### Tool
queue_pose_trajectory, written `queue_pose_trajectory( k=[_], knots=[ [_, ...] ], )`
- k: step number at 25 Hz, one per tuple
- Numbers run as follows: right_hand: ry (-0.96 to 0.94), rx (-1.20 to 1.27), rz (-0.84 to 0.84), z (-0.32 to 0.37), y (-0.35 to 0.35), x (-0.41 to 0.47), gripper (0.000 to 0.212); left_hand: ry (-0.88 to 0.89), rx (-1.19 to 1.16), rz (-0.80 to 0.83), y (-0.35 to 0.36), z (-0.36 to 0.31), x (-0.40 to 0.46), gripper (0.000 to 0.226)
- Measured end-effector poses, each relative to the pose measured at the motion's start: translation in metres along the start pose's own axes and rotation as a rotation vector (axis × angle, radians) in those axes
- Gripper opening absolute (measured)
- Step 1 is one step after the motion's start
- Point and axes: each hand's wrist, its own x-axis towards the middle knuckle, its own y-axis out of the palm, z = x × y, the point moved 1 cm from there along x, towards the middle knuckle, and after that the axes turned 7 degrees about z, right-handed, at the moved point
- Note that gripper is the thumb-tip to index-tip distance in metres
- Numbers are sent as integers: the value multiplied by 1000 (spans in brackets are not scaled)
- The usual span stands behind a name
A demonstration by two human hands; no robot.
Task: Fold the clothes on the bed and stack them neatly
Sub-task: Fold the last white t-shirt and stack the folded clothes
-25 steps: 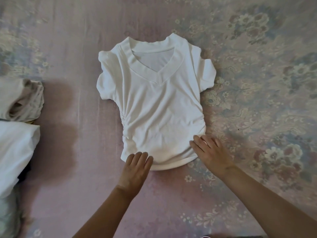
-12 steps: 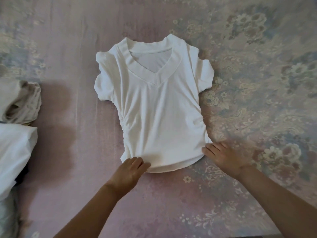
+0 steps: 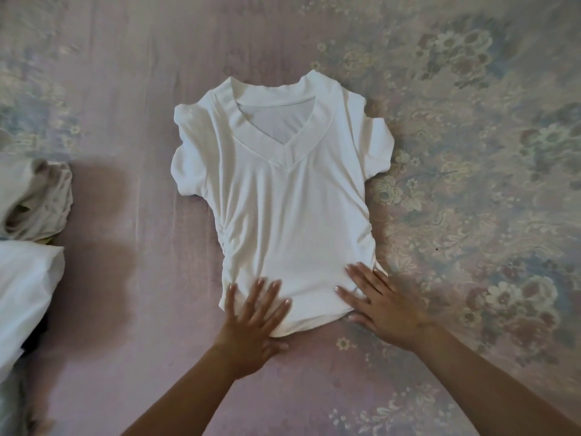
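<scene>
the white v-neck cotton t-shirt is being pressed flat on the pink floral bed, unfolded, its hem under both hands. the left hand and right hand are being held flat, fingers spread. folded pale clothes are lying far left of the left hand. since earlier, both hands have been slid onto the hem.

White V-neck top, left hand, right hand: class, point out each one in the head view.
white V-neck top (image 3: 283,199), head view, middle of the chest.
left hand (image 3: 251,325), head view, back of the hand.
right hand (image 3: 386,306), head view, back of the hand.
</scene>
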Motion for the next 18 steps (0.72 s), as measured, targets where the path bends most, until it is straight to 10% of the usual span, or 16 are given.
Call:
queue_pose_trajectory(
  k=[9,14,18],
  knots=[
    [985,1048,-381,-145,-79,129,39,-428,-151,125,-16,51,202,66],
    [1003,812,-111,-215,-87,187,46,-464,-58,160,32,60,233,73],
    [939,1090,-458,-227,-82,174,20,-437,-78,114,33,59,232,73]
  ],
)
